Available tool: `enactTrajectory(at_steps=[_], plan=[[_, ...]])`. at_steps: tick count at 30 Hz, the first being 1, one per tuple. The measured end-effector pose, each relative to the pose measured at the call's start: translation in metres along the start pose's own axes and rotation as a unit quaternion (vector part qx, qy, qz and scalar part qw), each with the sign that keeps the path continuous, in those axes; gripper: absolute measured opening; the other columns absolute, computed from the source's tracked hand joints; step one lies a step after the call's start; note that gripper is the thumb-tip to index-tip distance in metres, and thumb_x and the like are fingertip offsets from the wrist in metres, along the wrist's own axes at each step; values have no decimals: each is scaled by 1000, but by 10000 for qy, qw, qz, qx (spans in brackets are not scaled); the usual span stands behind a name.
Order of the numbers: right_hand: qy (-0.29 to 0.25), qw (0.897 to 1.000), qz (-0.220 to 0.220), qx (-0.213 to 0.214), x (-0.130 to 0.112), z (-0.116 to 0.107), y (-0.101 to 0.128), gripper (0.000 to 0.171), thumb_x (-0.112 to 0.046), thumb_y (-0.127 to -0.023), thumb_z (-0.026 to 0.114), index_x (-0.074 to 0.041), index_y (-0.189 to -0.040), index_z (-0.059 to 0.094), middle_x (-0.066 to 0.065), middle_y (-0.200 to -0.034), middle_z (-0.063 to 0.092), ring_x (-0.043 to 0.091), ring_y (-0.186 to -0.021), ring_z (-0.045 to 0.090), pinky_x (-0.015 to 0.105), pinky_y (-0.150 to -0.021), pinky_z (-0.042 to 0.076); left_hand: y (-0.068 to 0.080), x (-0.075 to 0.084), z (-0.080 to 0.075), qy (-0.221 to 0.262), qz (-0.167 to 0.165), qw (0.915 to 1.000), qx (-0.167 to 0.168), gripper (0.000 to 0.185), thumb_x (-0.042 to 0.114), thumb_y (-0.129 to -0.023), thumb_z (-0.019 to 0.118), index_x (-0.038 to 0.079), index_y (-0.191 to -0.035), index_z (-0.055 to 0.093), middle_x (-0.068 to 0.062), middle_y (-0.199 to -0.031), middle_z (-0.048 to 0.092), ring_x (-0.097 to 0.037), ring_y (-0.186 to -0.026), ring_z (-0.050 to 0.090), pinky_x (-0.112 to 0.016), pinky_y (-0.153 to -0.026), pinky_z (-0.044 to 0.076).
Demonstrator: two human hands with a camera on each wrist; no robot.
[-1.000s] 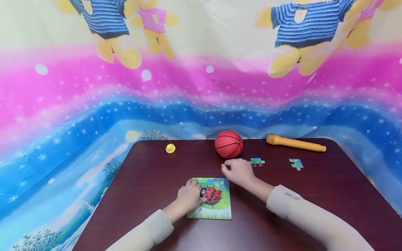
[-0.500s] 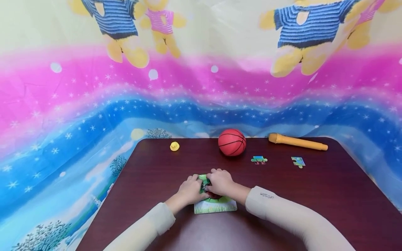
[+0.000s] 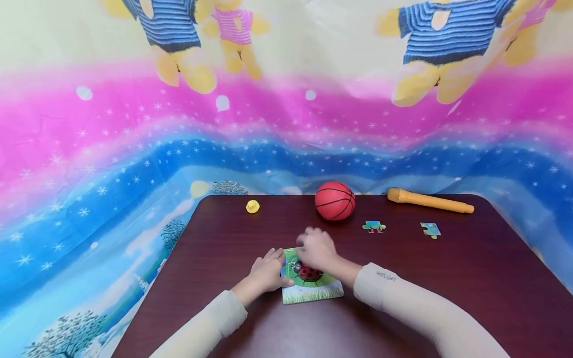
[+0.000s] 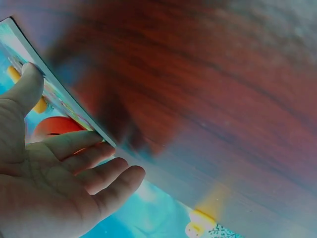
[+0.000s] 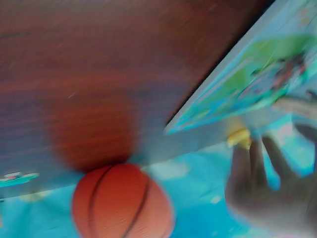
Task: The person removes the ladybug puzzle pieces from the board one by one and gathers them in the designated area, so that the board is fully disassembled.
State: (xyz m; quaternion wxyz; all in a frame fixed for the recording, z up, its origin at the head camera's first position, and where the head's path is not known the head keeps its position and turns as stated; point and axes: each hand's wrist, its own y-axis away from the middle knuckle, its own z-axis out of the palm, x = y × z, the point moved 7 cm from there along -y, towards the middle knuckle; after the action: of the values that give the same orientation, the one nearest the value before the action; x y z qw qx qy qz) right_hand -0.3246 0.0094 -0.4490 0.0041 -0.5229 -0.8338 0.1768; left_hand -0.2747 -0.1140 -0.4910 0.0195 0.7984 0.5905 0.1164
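A square jigsaw puzzle board (image 3: 313, 294) with a ladybug picture lies on the dark wood table in the head view. My left hand (image 3: 264, 272) rests along its left edge, thumb over the picture and fingers stretched out. In the left wrist view that thumb (image 4: 30, 82) lies on the board's face, with the fingers at its edge. Over the board's upper part is my right hand (image 3: 319, 249), hiding some of the picture. The right wrist view shows the right hand's fingers (image 5: 277, 158) blurred and loosely spread, with nothing visible between them.
Two loose puzzle pieces, one (image 3: 374, 226) nearer the ball and another (image 3: 430, 229) further right, lie on the table (image 3: 215, 238). Along the back are a yellow rubber duck (image 3: 252, 207), a red toy basketball (image 3: 335, 201) and an orange toy microphone (image 3: 430, 201). A printed curtain (image 3: 277, 119) hangs behind.
The right hand came from beside the ball onto the ladybug picture near the left hand, then drew back slightly toward the board's upper edge. The left hand has stayed at the left edge.
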Motion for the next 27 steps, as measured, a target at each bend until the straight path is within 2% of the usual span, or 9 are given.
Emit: enactTrajectory(at_steps=[2, 4, 7, 10, 13, 16, 22, 25, 27], plan=[[-340, 9922, 415, 1126, 22, -23, -13, 35, -25, -77, 68, -15, -110, 65, 10, -110, 56, 31, -102, 51, 49, -82, 42, -2, -2, -2, 5, -1, 10000, 38, 83, 56, -78, 68, 6, -141, 44, -9, -150, 34, -29, -140, 26, -53, -105, 33], [-727, 9768, 992, 1753, 54, -35, -27, 56, -26, -77, 70, -15, -129, 53, 17, -135, 42, 39, -122, 39, 59, -92, 35, -4, -4, -3, -4, -2, 10000, 76, 83, 56, -78, 68, 6, -141, 44, -9, -151, 33, -28, -141, 25, -52, -105, 33], [-1437, 9619, 1837, 1427, 103, -27, -43, 91, -35, -78, 74, -22, -150, 20, 20, -155, 7, 45, -137, 16, 67, -97, 29, -4, -5, -4, 4, -17, 9999, 112, 83, 55, -78, 68, 5, -140, 44, -10, -151, 33, -28, -141, 25, -52, -105, 34], [-1928, 9512, 2239, 889, 134, -10, -47, 101, -39, -79, 74, -26, -153, 7, 21, -155, 3, 50, -132, 25, 67, -90, 38, -1, -4, 0, -8, 5, 10000, 80, 84, 56, -78, 68, 6, -141, 44, -9, -151, 33, -28, -141, 25, -51, -105, 34], [-2216, 9449, 2198, 986, 146, -3, -44, 95, -34, -79, 75, -26, -152, 15, 20, -150, 19, 50, -119, 41, 62, -84, 45, 1, -1, 6, -55, 67, 10000, 22, 84, 57, -78, 68, 7, -141, 43, -7, -151, 33, -27, -140, 27, -50, -105, 34], [-2319, 9432, 2103, 1117, 149, 5, -40, 93, -32, -78, 77, -26, -151, 20, 17, -148, 24, 48, -116, 45, 61, -84, 46, 2, 3, 12, -99, 128, 9998, -71, 84, 57, -77, 68, 9, -141, 44, -5, -151, 33, -26, -140, 27, -49, -105, 34], [-1961, 9516, 1870, 1449, 136, 5, -45, 103, -36, -75, 79, -22, -152, 11, 19, -154, 9, 48, -134, 23, 68, -95, 32, -2, 3, 11, -88, 247, 9996, -108, 84, 56, -76, 70, 10, -141, 44, -5, -152, 33, -26, -140, 28, -47, -105, 35], [-1307, 9643, 1101, 2024, 107, -10, -49, 90, -34, -77, 76, -15, -148, 26, 20, -153, 15, 43, -138, 18, 67, -102, 23, -5, -1, 6, 11, 298, 9995, -45, 84, 54, -76, 71, 7, -141, 44, -7, -151, 33, -27, -140, 28, -46, -105, 36], [-858, 9670, 314, 2377, 76, -18, -48, 62, -31, -77, 74, -12, -132, 50, 18, -140, 39, 38, -129, 35, 60, -99, 30, -7, -6, 3, 111, 293, 9995, -27, 86, 53, -76, 71, 5, -141, 43, -9, -152, 32, -27, -140, 28, -46, -105, 35]])
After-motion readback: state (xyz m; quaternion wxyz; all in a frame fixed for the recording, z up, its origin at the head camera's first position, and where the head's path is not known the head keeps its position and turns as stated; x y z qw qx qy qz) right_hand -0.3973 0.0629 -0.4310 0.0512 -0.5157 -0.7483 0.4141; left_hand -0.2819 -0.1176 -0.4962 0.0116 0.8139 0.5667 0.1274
